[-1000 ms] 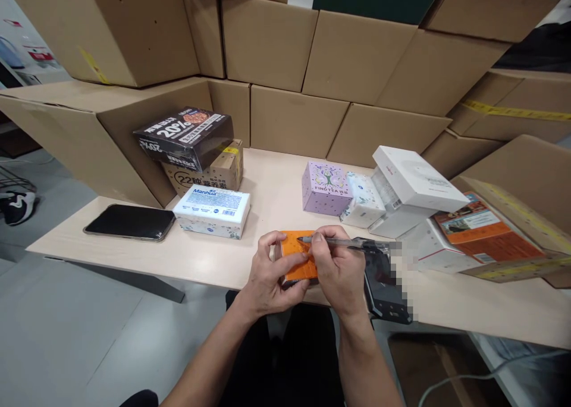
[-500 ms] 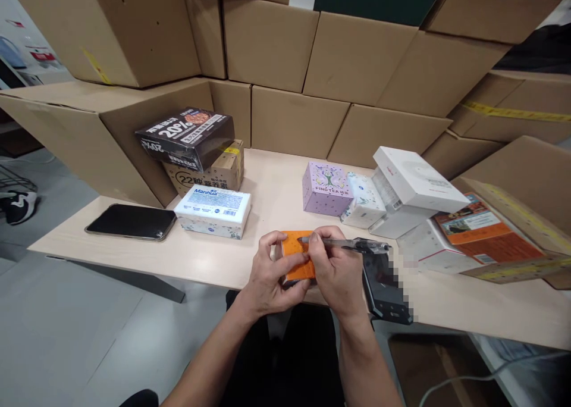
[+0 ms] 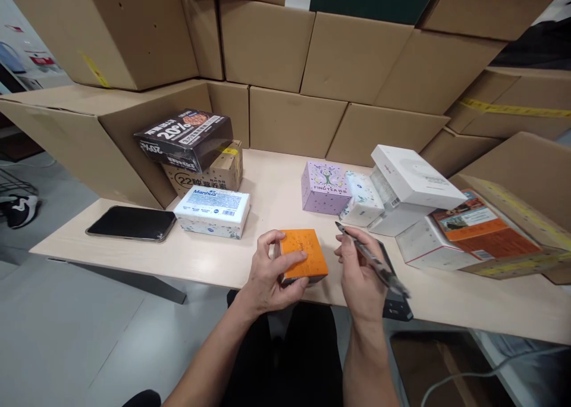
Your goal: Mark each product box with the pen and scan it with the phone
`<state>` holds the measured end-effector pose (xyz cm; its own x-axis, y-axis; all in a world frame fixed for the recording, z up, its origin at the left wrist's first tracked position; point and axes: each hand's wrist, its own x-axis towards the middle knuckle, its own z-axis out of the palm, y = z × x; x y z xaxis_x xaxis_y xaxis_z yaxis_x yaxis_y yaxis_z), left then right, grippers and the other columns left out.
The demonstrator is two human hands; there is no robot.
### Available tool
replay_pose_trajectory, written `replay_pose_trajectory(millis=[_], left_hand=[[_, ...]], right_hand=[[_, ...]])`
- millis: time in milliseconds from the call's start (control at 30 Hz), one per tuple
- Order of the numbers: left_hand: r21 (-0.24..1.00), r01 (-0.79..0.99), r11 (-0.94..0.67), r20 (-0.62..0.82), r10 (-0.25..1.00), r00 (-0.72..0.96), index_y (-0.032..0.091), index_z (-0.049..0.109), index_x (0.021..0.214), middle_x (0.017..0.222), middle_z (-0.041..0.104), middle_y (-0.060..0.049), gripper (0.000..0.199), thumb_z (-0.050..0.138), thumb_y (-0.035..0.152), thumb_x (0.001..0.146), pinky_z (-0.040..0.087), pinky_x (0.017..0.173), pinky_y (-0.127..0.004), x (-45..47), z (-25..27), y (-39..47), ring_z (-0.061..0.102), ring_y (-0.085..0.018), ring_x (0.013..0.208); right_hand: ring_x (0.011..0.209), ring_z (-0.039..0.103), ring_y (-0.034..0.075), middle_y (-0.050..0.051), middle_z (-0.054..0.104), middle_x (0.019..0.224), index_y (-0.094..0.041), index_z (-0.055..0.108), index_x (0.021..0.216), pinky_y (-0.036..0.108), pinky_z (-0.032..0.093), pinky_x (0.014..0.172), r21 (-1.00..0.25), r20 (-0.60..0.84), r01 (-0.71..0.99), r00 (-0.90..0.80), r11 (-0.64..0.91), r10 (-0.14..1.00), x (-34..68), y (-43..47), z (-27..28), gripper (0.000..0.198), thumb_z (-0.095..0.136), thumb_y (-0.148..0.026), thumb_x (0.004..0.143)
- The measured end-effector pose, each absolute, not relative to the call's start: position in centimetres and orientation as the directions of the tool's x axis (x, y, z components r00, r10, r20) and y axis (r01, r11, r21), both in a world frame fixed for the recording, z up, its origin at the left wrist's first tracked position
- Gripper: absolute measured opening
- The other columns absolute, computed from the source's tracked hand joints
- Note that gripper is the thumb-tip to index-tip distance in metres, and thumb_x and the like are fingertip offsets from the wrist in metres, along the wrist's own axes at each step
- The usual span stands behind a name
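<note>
Near the table's front edge is a small orange box (image 3: 314, 257) with dark marks on its top. My left hand (image 3: 272, 276) grips it from the left, index finger lying across the top and thumb at the near side. To the right of the box, my right hand (image 3: 362, 273) holds a pen (image 3: 372, 259), its tip pointing up and left, apart from the box. Beneath and beyond my right hand, a dark handheld device (image 3: 395, 303) lies partly covered on the table.
A black phone (image 3: 131, 222) and a Manhua tissue pack (image 3: 214, 212) lie at left, by a black box (image 3: 187, 136) on a brown carton (image 3: 234, 166). Right of centre stand a purple tea box (image 3: 325, 190), another tissue pack (image 3: 363, 197) and white boxes (image 3: 414, 178). Large cartons (image 3: 294, 121) wall the back.
My right hand has moved right with the pen, lifting its tip off the orange box and uncovering the box's right side. My left hand keeps its hold.
</note>
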<state>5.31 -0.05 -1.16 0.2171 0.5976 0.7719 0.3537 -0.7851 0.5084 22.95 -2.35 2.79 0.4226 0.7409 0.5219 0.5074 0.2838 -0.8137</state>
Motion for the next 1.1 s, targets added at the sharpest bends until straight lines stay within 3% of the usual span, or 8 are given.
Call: replay_pose_trajectory(millis=[133,233,333,500,733,900,1000,1100], left_hand=[[0.522,0.336,-0.784,0.769,0.603,0.212,0.025,0.066,0.112,0.127,0.037,-0.010,0.036,0.066,0.027,0.076,0.047,0.102,-0.047,5.3,-1.3,0.0,0.046,-0.029,0.124],[0.523,0.347,-0.778,0.766,0.608,0.210,0.025,0.066,0.113,0.127,0.037,-0.010,0.036,0.067,0.027,0.077,0.047,0.103,-0.049,5.3,-1.3,0.0,0.046,-0.029,0.124],[0.521,0.362,-0.773,0.763,0.612,0.210,0.026,0.066,0.112,0.127,0.038,-0.010,0.034,0.066,0.029,0.078,0.046,0.103,-0.050,5.3,-1.3,-0.1,0.046,-0.029,0.124],[0.512,0.362,-0.779,0.769,0.603,0.212,0.025,0.066,0.114,0.128,0.038,-0.010,0.035,0.067,0.028,0.079,0.047,0.102,-0.050,5.3,-1.3,-0.1,0.046,-0.029,0.125],[0.511,0.355,-0.783,0.765,0.603,0.228,0.026,0.064,0.119,0.128,0.037,-0.010,0.036,0.065,0.028,0.082,0.045,0.105,-0.050,5.2,-1.3,-0.1,0.044,-0.029,0.127],[0.495,0.357,-0.792,0.774,0.589,0.234,0.026,0.061,0.123,0.129,0.036,-0.010,0.041,0.065,0.028,0.083,0.045,0.105,-0.050,5.2,-1.3,-0.1,0.043,-0.029,0.128],[0.495,0.340,-0.800,0.784,0.580,0.223,0.025,0.057,0.125,0.129,0.037,-0.011,0.043,0.065,0.029,0.083,0.045,0.104,-0.050,5.3,-1.3,0.0,0.043,-0.029,0.128],[0.504,0.292,-0.813,0.799,0.567,0.201,0.023,0.053,0.124,0.129,0.038,-0.012,0.044,0.066,0.029,0.082,0.045,0.103,-0.050,5.3,-1.3,0.0,0.043,-0.029,0.127]], right_hand=[[0.115,0.056,0.025,0.012,0.061,0.129,-0.020,0.057,0.131,0.043,0.048,0.097,-0.508,0.486,0.836,0.079,0.208,0.871,25.7,-2.9,1.1,0.044,0.045,-0.012,0.090],[0.112,0.049,0.028,0.013,0.055,0.138,-0.018,0.047,0.142,0.044,0.047,0.093,-0.244,0.322,0.964,-0.018,0.101,0.946,25.9,-3.0,0.5,0.064,0.042,-0.001,0.081],[0.106,0.047,0.031,0.014,0.055,0.137,-0.018,0.046,0.142,0.043,0.046,0.082,-0.034,0.235,0.998,-0.050,0.059,0.971,25.1,-2.6,0.4,0.064,0.046,-0.004,0.080],[0.098,0.048,0.031,0.016,0.061,0.126,-0.020,0.047,0.140,0.039,0.041,0.071,0.139,0.228,0.987,-0.111,0.080,0.967,24.2,-2.1,0.2,0.057,0.044,-0.009,0.085],[0.098,0.052,0.032,0.016,0.062,0.124,-0.019,0.047,0.143,0.040,0.040,0.070,0.174,0.169,0.981,-0.113,0.083,0.979,24.0,-1.6,0.6,0.055,0.044,-0.010,0.088],[0.101,0.051,0.030,0.015,0.062,0.126,-0.019,0.043,0.145,0.040,0.044,0.078,0.033,0.253,0.996,-0.092,0.086,0.963,25.2,-2.7,0.8,0.055,0.039,-0.010,0.091],[0.108,0.051,0.031,0.019,0.059,0.126,-0.015,0.042,0.146,0.046,0.044,0.091,-0.099,0.432,0.995,0.027,0.018,0.901,26.9,-4.9,0.2,0.049,0.038,-0.027,0.099],[0.110,0.051,0.038,0.026,0.053,0.127,-0.013,0.044,0.146,0.056,0.044,0.090,-0.164,0.498,0.972,0.231,-0.171,0.836,28.7,-7.5,-0.8,0.067,0.045,-0.056,0.094]])
